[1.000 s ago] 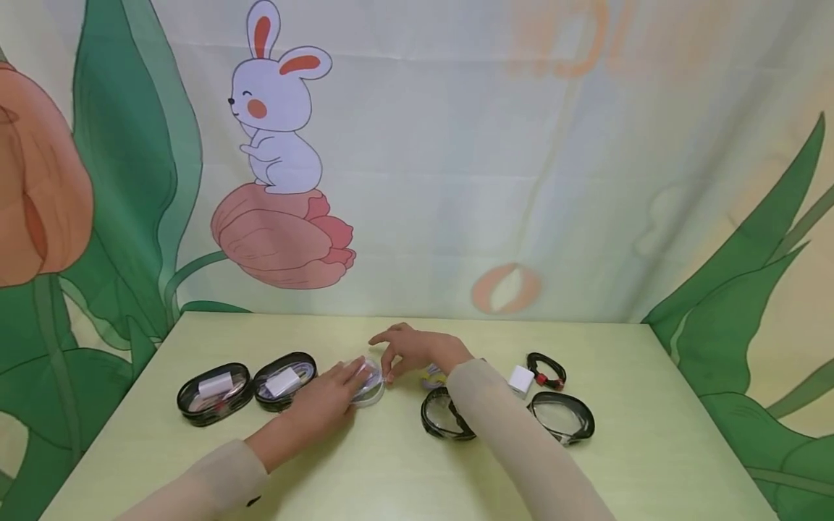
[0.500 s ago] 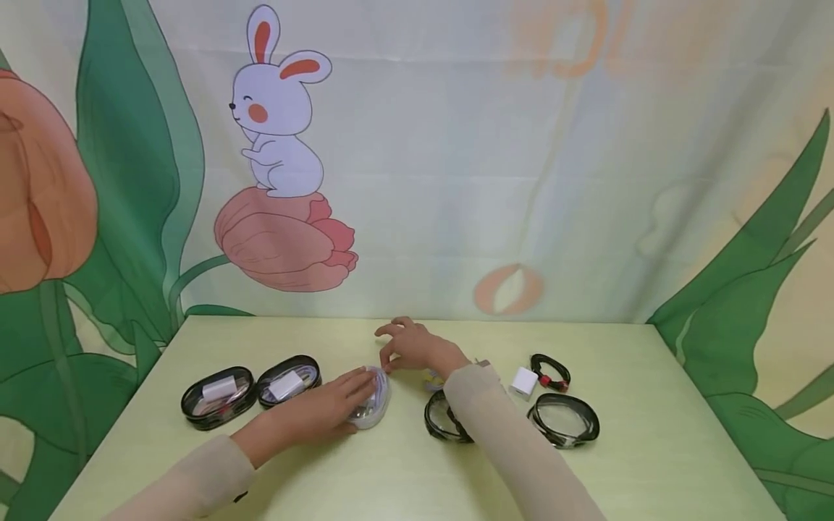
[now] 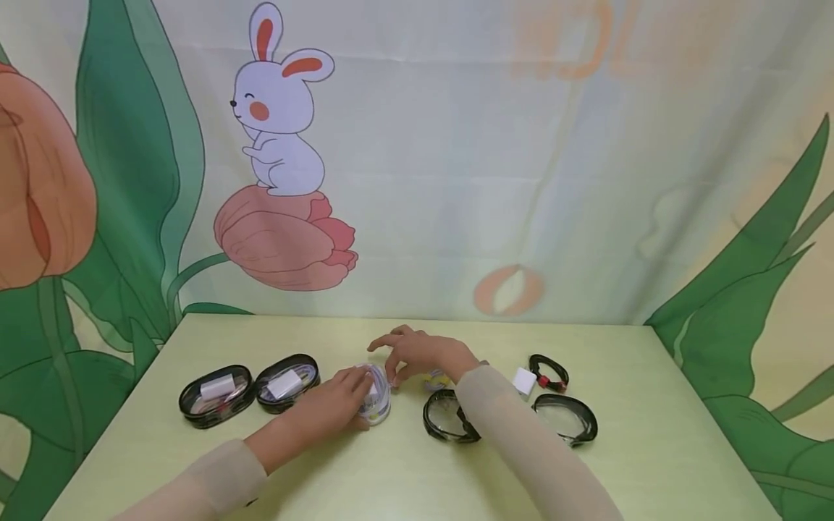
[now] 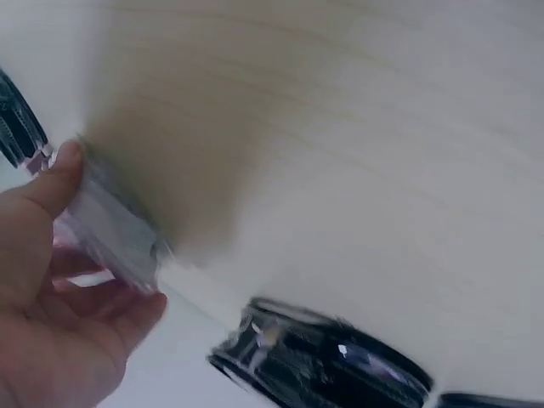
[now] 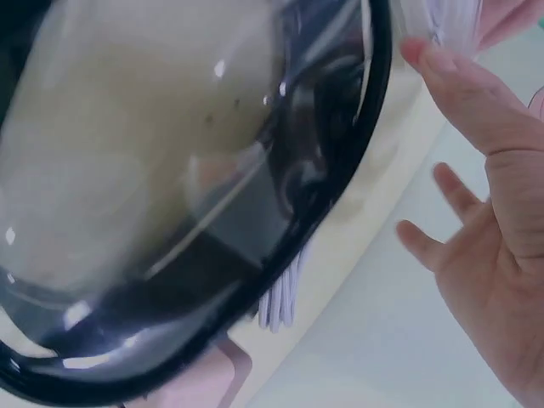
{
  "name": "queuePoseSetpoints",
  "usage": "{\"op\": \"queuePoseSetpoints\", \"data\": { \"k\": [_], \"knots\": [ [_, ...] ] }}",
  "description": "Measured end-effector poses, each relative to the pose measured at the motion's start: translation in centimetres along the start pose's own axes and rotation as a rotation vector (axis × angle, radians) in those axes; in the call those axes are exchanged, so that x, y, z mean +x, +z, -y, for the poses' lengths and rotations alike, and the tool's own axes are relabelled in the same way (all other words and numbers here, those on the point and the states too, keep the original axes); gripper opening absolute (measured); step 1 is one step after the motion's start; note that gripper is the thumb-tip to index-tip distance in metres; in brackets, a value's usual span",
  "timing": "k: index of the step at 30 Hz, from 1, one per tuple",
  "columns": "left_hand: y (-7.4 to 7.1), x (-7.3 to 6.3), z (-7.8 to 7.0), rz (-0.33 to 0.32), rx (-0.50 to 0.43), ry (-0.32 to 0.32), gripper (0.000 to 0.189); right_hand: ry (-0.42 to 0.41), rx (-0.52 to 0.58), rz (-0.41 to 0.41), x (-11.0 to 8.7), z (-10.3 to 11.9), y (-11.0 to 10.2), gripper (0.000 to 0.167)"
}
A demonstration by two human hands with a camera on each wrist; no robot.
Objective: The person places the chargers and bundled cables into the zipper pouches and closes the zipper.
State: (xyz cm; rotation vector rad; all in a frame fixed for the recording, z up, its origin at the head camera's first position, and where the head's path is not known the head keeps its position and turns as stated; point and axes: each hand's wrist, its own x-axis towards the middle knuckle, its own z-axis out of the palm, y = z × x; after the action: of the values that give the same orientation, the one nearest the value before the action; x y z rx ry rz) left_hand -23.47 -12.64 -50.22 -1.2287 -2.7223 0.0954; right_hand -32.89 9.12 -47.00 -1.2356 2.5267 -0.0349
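Note:
A clear oval case (image 3: 376,414) with a pale rim stands tilted near the table's middle, a coiled cable and a white block showing inside. My left hand (image 3: 334,399) grips it from the left; in the left wrist view the thumb lies along one side of the clear case (image 4: 115,225) and fingers on the other. My right hand (image 3: 420,354) reaches over from the right. Its thumb and index finger pinch the case's edge, as the right wrist view shows, while other fingers (image 5: 418,242) stick out. Whatever small part sits between those fingertips is hidden.
Two black-rimmed clear cases (image 3: 203,420) (image 3: 268,407) with white chargers and cables stand left. Right are two more black-rimmed cases (image 3: 449,437) (image 3: 591,427), a white charger (image 3: 523,382), a black cable (image 3: 554,370) with red tie, and a purple-and-yellow coil (image 3: 436,380). A printed curtain (image 3: 417,181) hangs behind.
The clear case has turned in my left hand, now tilted more upright with its coiled cable facing the camera. My right hand stays at its upper right edge, shifting only slightly.

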Motion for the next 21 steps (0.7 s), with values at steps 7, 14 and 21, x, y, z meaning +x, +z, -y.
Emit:
{"op": "queuePoseSetpoints", "data": {
  "k": [7, 14, 21],
  "knots": [
    [-0.4, 0.8, -0.6, 0.038, 0.075, -0.123, 0.08, 0.072, -0.029, -0.043, 0.0, 0.6, 0.2, 0.007],
    [-0.6, 0.4, -0.1, 0.11, 0.023, -0.057, 0.088, 0.136, -0.113, -0.178, 0.6, 1.0, 0.9, 0.01],
    [0.6, -0.6, 0.9, 0.092, -0.088, 0.068, 0.067, 0.175, -0.137, -0.175, 0.8, 0.9, 0.9, 0.01]
  ]
}}
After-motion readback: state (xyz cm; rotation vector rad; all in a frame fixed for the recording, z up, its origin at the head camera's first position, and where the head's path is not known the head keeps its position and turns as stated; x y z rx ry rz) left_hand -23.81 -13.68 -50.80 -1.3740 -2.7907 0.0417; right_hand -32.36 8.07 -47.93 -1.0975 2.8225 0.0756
